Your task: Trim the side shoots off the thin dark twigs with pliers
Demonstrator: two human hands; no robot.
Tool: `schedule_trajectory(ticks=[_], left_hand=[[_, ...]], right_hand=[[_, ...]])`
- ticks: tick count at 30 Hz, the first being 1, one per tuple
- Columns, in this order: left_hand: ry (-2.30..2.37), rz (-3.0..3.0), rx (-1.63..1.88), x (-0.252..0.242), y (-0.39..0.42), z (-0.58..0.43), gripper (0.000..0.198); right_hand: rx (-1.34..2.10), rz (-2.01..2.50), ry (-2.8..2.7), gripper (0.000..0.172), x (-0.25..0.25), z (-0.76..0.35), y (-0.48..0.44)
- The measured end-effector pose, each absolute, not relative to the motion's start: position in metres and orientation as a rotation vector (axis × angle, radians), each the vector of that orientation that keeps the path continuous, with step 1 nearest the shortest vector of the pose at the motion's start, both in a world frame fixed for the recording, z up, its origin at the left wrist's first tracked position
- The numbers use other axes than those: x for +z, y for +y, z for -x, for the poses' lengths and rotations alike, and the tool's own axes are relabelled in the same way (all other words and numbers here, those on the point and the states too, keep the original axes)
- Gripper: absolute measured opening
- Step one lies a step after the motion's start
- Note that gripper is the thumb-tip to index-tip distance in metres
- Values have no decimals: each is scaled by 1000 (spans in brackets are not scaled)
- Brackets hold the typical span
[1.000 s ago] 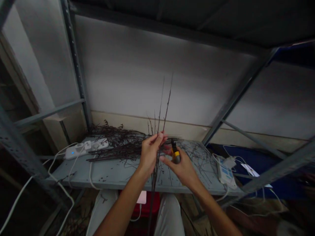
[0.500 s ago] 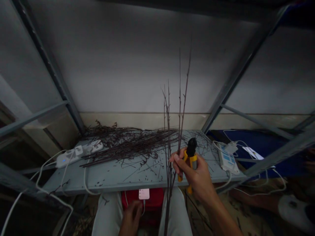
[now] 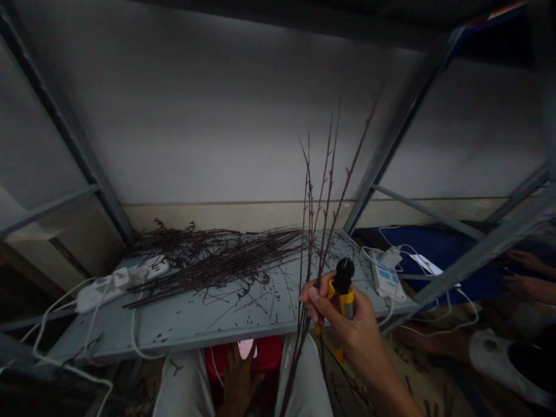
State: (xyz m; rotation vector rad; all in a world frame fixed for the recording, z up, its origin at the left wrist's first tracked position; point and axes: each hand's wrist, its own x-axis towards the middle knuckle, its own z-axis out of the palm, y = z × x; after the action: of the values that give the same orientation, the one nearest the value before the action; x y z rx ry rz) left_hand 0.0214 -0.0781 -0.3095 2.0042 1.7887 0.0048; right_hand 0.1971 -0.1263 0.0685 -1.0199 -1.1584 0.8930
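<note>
My right hand (image 3: 347, 324) is closed around yellow-handled pliers (image 3: 344, 278) with a dark head, which points up. Its thumb and fingers also pinch several long dark twigs (image 3: 332, 223). They stand nearly upright, fanning out above the hand, with their lower ends down between my legs. My left hand (image 3: 238, 379) is low between my knees, fingers stretched out over a phone-like thing with a lit pinkish screen (image 3: 247, 348), partly covering it. That lies on something red (image 3: 269, 353).
A heap of dark twigs (image 3: 234, 255) lies across the grey shelf (image 3: 182, 318), with small bits scattered about. White power strips (image 3: 117, 284) with cables rest at left and right. Metal posts (image 3: 391, 133) flank the shelf. Another person's hands (image 3: 527, 284) show at far right.
My left hand has moved up, its fingers spreading over the lit screen. The twigs in my right hand have fanned out and lean further right. The view has shifted slightly.
</note>
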Motion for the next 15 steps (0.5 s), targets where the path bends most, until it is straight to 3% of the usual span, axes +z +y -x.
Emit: schedule_trajectory(ticks=[5, 11, 15], left_hand=[[1766, -2039, -113, -307, -76, -26, 82], [1814, -2044, -120, -300, -78, -13, 71], [1845, -2021, -119, -301, -82, 3, 78]], right_hand=[[906, 1023, -1184, 25, 67, -194, -130], [901, 1041, -1229, 27, 67, -189, -137], [929, 1008, -1228, 27, 64, -182, -137]])
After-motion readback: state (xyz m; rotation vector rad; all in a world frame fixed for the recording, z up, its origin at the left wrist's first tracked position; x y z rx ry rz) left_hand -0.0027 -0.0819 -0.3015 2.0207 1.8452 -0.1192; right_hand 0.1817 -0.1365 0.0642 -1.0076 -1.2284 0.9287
